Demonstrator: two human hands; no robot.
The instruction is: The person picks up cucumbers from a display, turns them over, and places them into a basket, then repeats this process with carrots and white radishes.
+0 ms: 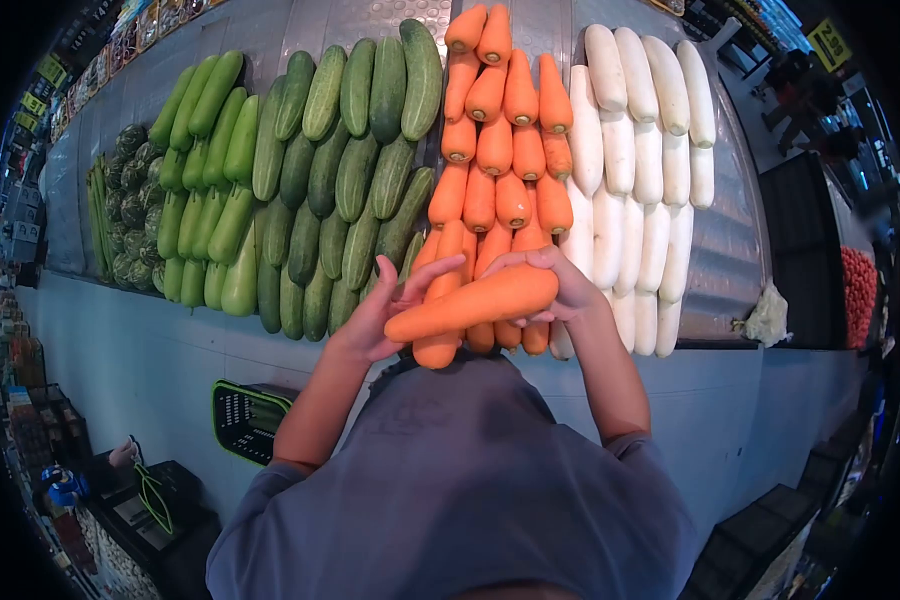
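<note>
In front of my body a large orange carrot [485, 302] is held at a slant, its thick end up to the right and its narrow tip to the left. My right hand [568, 288] is closed around the thick end. At the tip is my left hand [382, 312], thumb raised and fingers spread; the carrot's tip lies against or just in front of its palm. Just behind the held carrot, stacked carrots [494, 148] rise up the display in rows. Their lowest ones are partly hidden by my hands and the held carrot.
Left of the carrots lie stacked cucumbers [357, 178], long light-green gourds [207, 212] and round dark-green vegetables [133, 205]. White radishes [638, 150] are piled on the right, with a crumpled plastic bag [767, 316] at the stand's corner. A black-and-green basket [232, 424] sits on the floor.
</note>
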